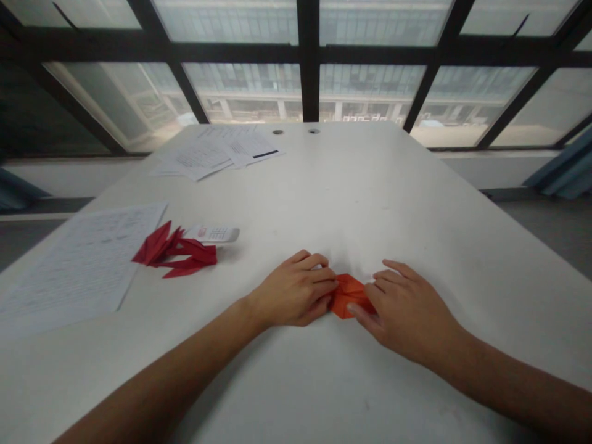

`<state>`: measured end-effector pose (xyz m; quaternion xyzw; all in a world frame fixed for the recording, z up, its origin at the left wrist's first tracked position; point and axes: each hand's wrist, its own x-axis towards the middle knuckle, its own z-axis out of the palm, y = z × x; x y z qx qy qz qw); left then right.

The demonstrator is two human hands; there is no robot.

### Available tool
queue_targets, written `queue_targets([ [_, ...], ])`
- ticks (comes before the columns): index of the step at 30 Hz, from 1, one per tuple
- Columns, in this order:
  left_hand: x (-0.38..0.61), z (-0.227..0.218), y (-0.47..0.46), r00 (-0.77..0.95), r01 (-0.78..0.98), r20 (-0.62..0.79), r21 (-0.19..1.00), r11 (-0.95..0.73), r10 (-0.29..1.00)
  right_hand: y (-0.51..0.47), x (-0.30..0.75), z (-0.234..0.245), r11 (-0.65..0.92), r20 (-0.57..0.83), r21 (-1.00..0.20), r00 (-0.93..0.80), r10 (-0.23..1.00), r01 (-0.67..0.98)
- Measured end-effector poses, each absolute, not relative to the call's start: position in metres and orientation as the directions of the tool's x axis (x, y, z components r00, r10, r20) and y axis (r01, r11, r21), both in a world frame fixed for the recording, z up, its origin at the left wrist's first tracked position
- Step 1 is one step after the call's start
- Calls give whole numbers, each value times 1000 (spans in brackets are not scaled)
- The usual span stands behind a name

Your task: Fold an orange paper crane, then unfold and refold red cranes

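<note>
A small piece of folded orange paper (346, 296) lies on the white table between my hands, with crease lines across its top. My left hand (300, 290) has its fingers bent and closed on the paper's left end. From the other side, my right hand (400, 302) grips the right end, thumb on the near edge and index finger on top; its outer fingers are raised. Both ends of the paper are partly hidden under my fingers.
Red folded paper pieces (180, 251) rest at the left, beside a white remote control (213, 234) and over the edge of a printed sheet (83, 265). More printed sheets (217, 151) lie toward the far left. The white table (333, 197) reaches to the windows.
</note>
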<state>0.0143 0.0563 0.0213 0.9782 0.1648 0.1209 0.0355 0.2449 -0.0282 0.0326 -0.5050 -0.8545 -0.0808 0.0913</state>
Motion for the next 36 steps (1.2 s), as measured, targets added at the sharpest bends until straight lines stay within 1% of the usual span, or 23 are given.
queue_targets([
  [3,15,21,56,910,321,226,140,-937,346,-17,261,47,435,180,68,-440,880,898],
  [6,15,20,57,914,318,218,139,-938,342,-14,266,53,439,254,74,-442,860,896],
  [8,15,19,57,916,311,218,139,-940,336,-18,261,50,495,283,60,-490,824,867],
  [10,15,18,58,914,314,222,143,-939,340,-25,253,43,549,241,30,-539,807,835],
  [12,15,17,58,909,324,227,144,-935,350,-33,245,35,562,187,16,-555,811,827],
  [14,14,17,58,907,327,229,143,-934,352,-39,241,30,549,161,55,-550,819,834],
  [17,14,18,57,909,325,224,153,-933,352,-46,242,30,492,159,122,-506,848,862],
  [21,14,18,58,907,328,215,174,-928,361,-50,248,38,430,161,128,-446,880,894],
  [24,14,17,57,903,338,216,179,-924,372,-49,248,43,405,203,113,-420,885,907],
  [26,15,16,57,900,342,225,169,-925,374,-47,245,43,486,257,87,-491,832,870],
  [28,15,16,55,899,329,248,161,-930,361,-45,241,39,628,296,65,-616,730,775],
  [29,15,16,55,901,311,263,162,-937,344,-44,240,36,658,305,52,-639,706,751],
  [31,16,16,53,912,254,284,173,-951,295,-40,239,28,668,292,43,-648,703,743],
  [33,16,17,52,925,204,279,206,-957,257,-37,241,22,659,245,52,-649,720,751],
  [36,17,19,51,927,204,256,272,-940,275,-32,245,18,690,243,57,-680,692,722],
])
